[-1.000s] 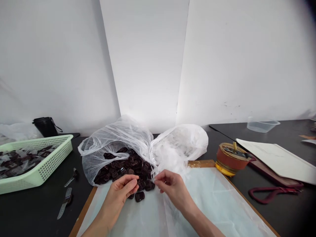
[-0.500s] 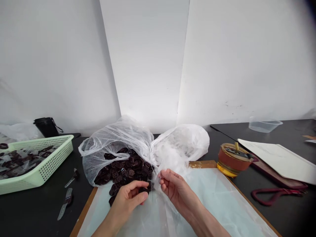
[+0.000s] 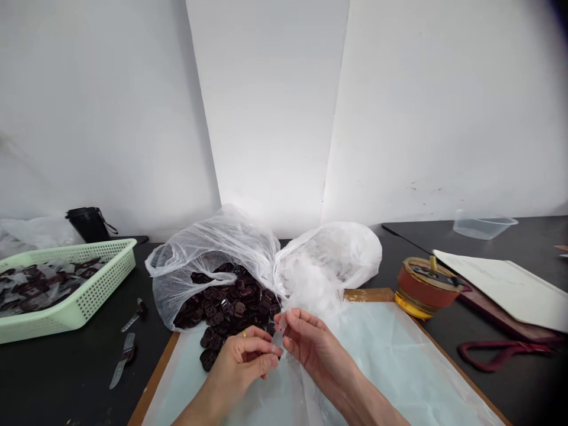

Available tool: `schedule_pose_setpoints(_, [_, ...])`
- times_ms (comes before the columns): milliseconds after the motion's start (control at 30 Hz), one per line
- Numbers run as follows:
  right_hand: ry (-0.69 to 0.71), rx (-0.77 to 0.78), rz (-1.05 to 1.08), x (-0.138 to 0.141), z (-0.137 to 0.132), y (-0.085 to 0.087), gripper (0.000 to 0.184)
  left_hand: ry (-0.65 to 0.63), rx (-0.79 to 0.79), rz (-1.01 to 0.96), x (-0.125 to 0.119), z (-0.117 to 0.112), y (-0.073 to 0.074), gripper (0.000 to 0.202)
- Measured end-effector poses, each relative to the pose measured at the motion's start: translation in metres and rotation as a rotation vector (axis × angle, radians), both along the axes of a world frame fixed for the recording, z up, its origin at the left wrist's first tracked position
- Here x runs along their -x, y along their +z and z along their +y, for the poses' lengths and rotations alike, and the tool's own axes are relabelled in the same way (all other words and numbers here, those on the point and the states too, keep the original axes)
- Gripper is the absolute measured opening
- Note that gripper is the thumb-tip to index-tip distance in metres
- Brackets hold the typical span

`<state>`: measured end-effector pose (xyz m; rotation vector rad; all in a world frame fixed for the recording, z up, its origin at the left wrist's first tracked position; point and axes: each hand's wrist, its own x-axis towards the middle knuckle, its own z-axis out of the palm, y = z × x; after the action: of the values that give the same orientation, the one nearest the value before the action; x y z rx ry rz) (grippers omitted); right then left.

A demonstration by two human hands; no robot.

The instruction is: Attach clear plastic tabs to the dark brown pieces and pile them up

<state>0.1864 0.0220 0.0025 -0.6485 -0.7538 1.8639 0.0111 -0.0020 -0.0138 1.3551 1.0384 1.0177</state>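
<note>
over the sheet [image 3: 381, 355], both hands meet at a clear strip [image 3: 278, 339]; left hand [image 3: 239, 361] has fingers closed on its lower end, right hand [image 3: 313, 340] pinches the upper end; can't tell if a dark piece is tucked inside the left fingers; dark pieces [image 3: 237, 302] spill from the left bag [image 3: 213, 236] onto the sheet, just beyond the left hand; right bag [image 3: 335, 254] touches left bag; on the counter [image 3: 53, 378], green basket [image 3: 109, 281] at left, red-handled tool [image 3: 517, 347] and notebook [image 3: 501, 287] at right
</note>
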Motion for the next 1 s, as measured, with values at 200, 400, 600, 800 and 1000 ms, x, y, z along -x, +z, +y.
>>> schedule_pose_setpoints(200, [-0.074,-0.112,-0.071,0.004,-0.006,0.005,0.025,-0.009,0.074,-0.067,-0.002,0.002,-0.003,0.017])
schedule_pose_setpoints(400, [-0.186,-0.234,-0.187,-0.003,-0.011,0.019,0.026,0.039,0.147,-0.186,-0.001,0.000,0.004,0.033])
schedule_pose_setpoints(600, [-0.263,-0.372,-0.400,-0.012,-0.009,0.020,0.028,0.133,0.057,-0.085,0.002,-0.003,0.009,0.030])
schedule_pose_setpoints(800, [-0.206,-0.435,-0.582,-0.001,-0.011,0.003,0.016,0.183,0.056,-0.209,0.002,-0.003,0.008,0.035])
schedule_pose_setpoints(1000, [-0.160,-0.511,-0.704,0.013,-0.019,-0.008,0.007,0.196,0.118,-0.403,0.006,-0.002,0.010,0.033])
